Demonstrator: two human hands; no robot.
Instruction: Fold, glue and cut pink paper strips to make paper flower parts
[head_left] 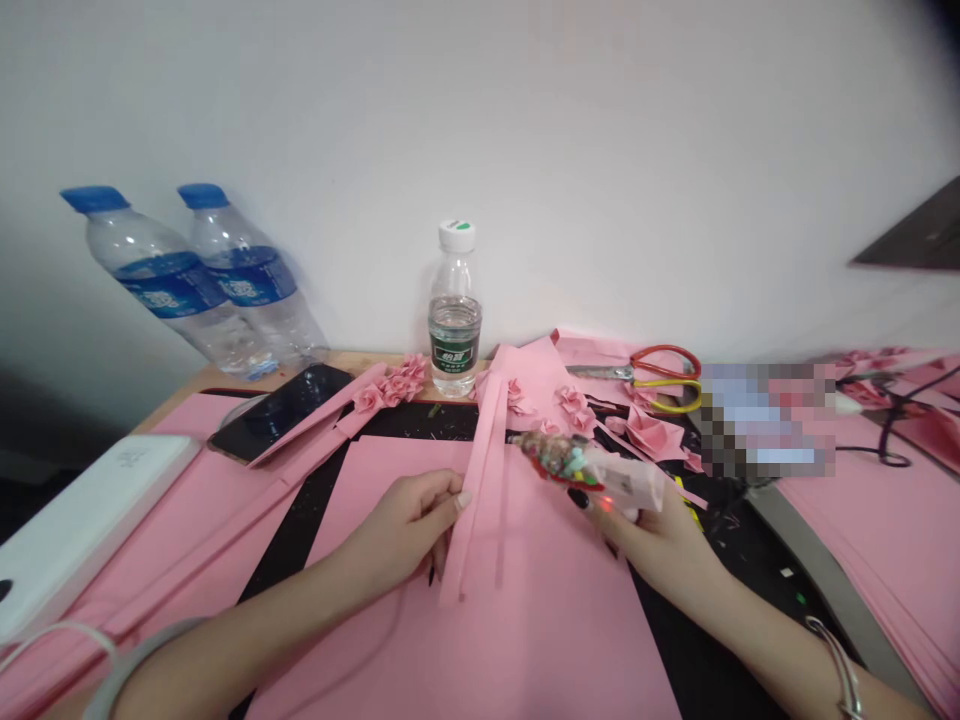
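Paper strip [480, 490] in one hand, glue gun [559, 458] in the other

Nearest, a large pink sheet [555, 620] lies flat over a black mat [296, 525] on the surface [176, 398]. Above it, the left hand [420, 515] pinches the folded strip's left edge between thumb and fingers. The strip's long axis runs from near to far, its far end tipped slightly right; whether it touches the sheet is hard to tell. The right hand [649, 530] is closed around the glue gun, which lies crosswise, its nozzle pointing left and slightly away, just beside the strip; a red light glows near the thumb. Beyond them sit folded paper flowers [576, 410], then scissors [611, 372] with handles toward the right. A white-capped bottle [454, 335] stands upright before the wall [585, 180].
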